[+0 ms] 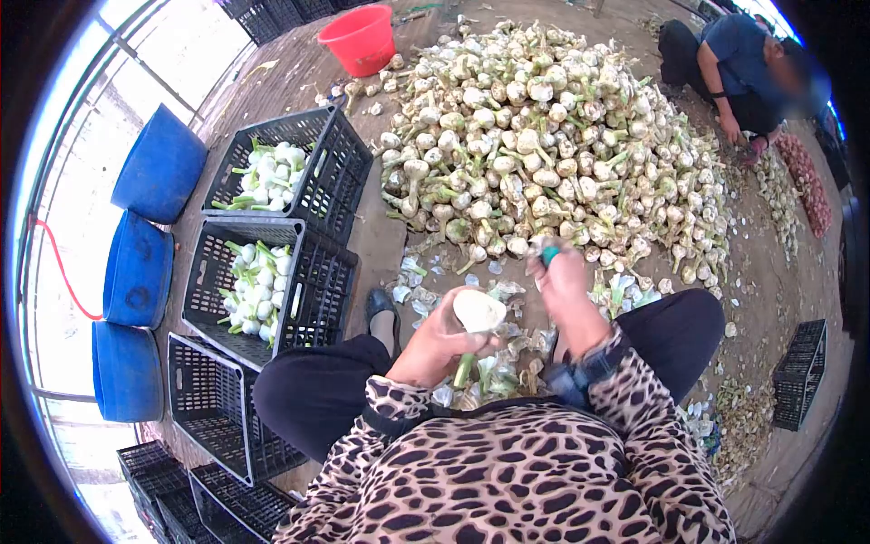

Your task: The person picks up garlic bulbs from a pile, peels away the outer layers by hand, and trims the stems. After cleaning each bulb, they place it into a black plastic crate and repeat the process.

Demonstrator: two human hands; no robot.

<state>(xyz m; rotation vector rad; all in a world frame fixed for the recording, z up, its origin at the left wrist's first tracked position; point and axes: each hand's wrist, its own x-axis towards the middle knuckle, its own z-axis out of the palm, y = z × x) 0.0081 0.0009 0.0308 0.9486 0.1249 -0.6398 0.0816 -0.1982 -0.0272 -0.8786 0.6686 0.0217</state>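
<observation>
1. At the far left, 3 blue tubs (138, 269) stand in a row by a netted wall.
2. Just right of them are black crates. The upper crate (343, 181) and the middle crate (317, 288) hold trimmed white bulbs with short green stems; the lower crate (207, 385) stands below these 2.
3. Farther right and toward the top, a red basin (362, 54) sits near the edge of the heap.
4. The left hand (435, 344) is curled around 1 pale bulb, its fingers and thumb closed against the sides.
5. That pale bulb (479, 311) lies in the left hand's grasp, at its upper right side, with its smooth white face up. A piece of green stem (464, 370) shows just below the hand.
6. A large heap (544, 154) of untrimmed bulbs spreads beyond both hands, with loose peelings (417, 295) on the ground nearer the person.
7. The right hand (568, 279) is closed around a green-handled tool (549, 255), well to the right of the pale bulb and apart from it. Motion blur hides the tool's tip.
8. Toward the upper right, another person (739, 68) crouches beside the heap, near a long reddish row (805, 186).
9. At the far right, 1 black crate (799, 376) stands on the ground.
</observation>
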